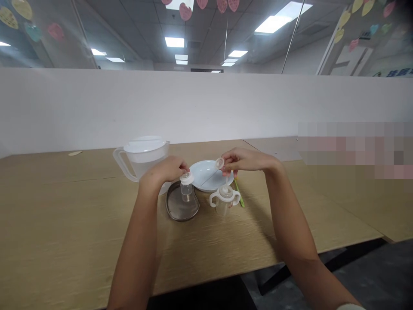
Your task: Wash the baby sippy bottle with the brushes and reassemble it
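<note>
My left hand (174,167) is closed, with its fingertips at the white collar of a small clear baby bottle (186,189). The bottle is upright over a kidney-shaped metal tray (176,211); whether its base touches the tray I cannot tell. Over the right side of a pale blue plate (203,178), my right hand (241,160) pinches a small clear round cap (220,163). A thin pale line runs from near the cap across the plate; its kind is unclear. Just below this hand stands a clear two-handled sippy cup (225,200) with a white top.
A lidded translucent pitcher (146,150) stands behind my left hand. A thin green-handled utensil (239,193) lies right of the sippy cup. A pale flat piece (75,153) lies at the far left. Behind the wooden table (209,249) rises a white partition (206,105) with glass above.
</note>
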Demonstrator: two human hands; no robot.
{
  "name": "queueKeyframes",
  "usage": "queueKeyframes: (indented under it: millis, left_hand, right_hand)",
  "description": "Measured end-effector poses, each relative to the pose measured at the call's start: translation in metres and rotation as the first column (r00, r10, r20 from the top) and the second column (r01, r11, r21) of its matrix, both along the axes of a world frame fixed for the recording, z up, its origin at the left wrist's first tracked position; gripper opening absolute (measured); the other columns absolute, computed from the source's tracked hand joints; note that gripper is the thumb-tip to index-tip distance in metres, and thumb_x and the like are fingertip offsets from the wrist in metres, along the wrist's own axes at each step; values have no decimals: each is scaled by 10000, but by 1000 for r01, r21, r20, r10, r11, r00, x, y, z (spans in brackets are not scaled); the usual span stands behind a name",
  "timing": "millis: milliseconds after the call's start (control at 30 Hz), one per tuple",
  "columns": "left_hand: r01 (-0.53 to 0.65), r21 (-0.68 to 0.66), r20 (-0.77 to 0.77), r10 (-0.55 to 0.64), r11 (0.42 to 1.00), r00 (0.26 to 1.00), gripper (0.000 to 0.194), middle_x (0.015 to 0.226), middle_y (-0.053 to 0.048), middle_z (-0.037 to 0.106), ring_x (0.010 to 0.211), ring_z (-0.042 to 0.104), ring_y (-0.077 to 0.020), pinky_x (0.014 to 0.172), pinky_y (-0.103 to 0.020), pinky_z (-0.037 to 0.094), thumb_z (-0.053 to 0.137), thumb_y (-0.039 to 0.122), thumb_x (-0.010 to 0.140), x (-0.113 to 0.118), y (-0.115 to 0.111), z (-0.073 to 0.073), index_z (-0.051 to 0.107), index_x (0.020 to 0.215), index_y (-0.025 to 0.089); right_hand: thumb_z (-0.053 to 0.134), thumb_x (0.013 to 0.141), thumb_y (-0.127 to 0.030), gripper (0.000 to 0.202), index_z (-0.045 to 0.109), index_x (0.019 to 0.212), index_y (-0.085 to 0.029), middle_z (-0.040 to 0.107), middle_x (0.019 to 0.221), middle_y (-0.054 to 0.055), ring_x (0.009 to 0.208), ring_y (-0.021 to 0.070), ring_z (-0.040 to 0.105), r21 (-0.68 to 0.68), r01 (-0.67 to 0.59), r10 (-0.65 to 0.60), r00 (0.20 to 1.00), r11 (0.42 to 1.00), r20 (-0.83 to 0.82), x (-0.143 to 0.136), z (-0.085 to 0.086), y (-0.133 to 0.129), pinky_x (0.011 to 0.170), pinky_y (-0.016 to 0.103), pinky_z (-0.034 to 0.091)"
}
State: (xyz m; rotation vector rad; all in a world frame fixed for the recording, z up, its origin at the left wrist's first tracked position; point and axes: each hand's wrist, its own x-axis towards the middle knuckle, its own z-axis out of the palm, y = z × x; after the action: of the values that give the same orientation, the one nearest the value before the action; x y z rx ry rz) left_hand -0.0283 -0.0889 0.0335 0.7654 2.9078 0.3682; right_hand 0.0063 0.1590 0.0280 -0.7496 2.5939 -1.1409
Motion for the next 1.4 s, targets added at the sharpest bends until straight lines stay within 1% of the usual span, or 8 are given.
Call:
queueKeyframes:
  millis: [333,467,633,767,1000,1133,1233,1400]
  left_hand:
    - [212,257,-110,-189,943,976,263,990,-34,648,857,593,-132,757,-213,443,503,230,779,4,-2,6,619,1007,169]
    - [256,331,-194,-200,908,960,240,992,-27,652,865,595,-128,769,-218,451,508,239,797,12,5,10,636,987,165]
    - [339,357,-286,-243,870,927,222,902,-24,669,793,597,-137,709,-225,456,488,243,816,24,19,12,672,918,173]
    - [356,397,-587,-65,846,807,198,855,-31,658,776,587,-138,757,-250,455,476,211,824,24,27,8,664,865,164]
    - [403,747,-480,9,529,877,298,871,-57,642,764,611,-136,676,-215,503,510,381,832,12,31,-2,632,941,132]
    - [510,524,-678,-28,682,735,170,825,-39,630,764,584,-123,698,-219,477,529,242,830,24,36,0,671,868,158]
    - [509,308,-752,-122,804,648,195,833,-44,624,742,572,-123,694,-233,461,484,161,843,37,46,-1,674,890,160]
    - [627,313,-701,-271,714,659,253,1016,-47,627,924,581,-139,819,-253,463,401,155,885,50,63,-6,635,981,172]
  right_hand:
    - [718,607,-242,216,708,787,-123,673,758,71,732,198,626,115,67,-88,977,991,195,-21,-15,13,542,233,535]
    - [688,649,-214,327,674,962,-121,660,913,96,732,181,622,26,129,-130,989,991,64,-15,-12,5,501,216,525]
    - [731,633,-279,625,506,1211,-208,570,1107,56,812,168,597,-150,-75,46,981,986,-191,-8,-19,-41,554,234,541]
    - [584,735,-217,546,404,1250,-225,547,1097,47,798,163,578,-418,148,-328,856,896,-400,-18,-36,-79,592,267,533]
    - [488,801,-295,580,258,1332,-253,496,1155,56,819,159,552,-586,197,-541,678,786,-497,-19,-45,-96,665,282,503]
    - [490,784,-271,262,500,1031,-185,552,985,72,896,197,529,-467,298,-554,459,833,-695,-26,-45,-80,767,290,445]
    - [479,770,-232,120,533,864,-181,568,897,67,863,200,534,-354,388,-502,403,851,-765,-27,-45,-60,754,278,414]
    - [539,758,-284,206,523,943,-196,591,933,66,878,215,547,-341,448,-536,443,826,-719,-1,-56,-23,759,279,408]
